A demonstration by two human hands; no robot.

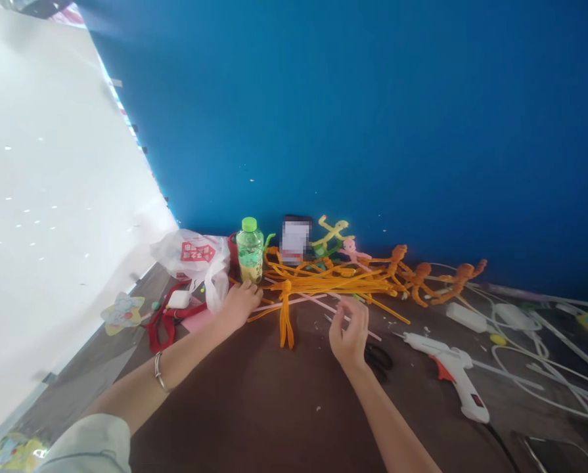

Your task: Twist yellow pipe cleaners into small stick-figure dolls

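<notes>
My left hand (244,304) lies low over the table by the foot of a green-capped bottle (249,253). Its fingers stretch forward near the ends of some orange pipe cleaners; the fingertips are partly hidden. My right hand (351,328) is curled, thumb and fingers drawn together in a loose pinch; whatever is between them is too small to name. Beside it run thin pink sticks (316,302), partly behind the hand. Between both hands lies a bundle of orange pipe cleaners (343,284), and a bent, tied bunch of orange pipe cleaners (286,322) hangs toward me.
Black-handled scissors (380,357) lie beside my right wrist. Farther right are a white glue gun (451,361), white cables (535,341) and a phone (560,453). Twisted orange figures (419,282) stand behind. A plastic bag (195,256) and red strap (163,325) lie left.
</notes>
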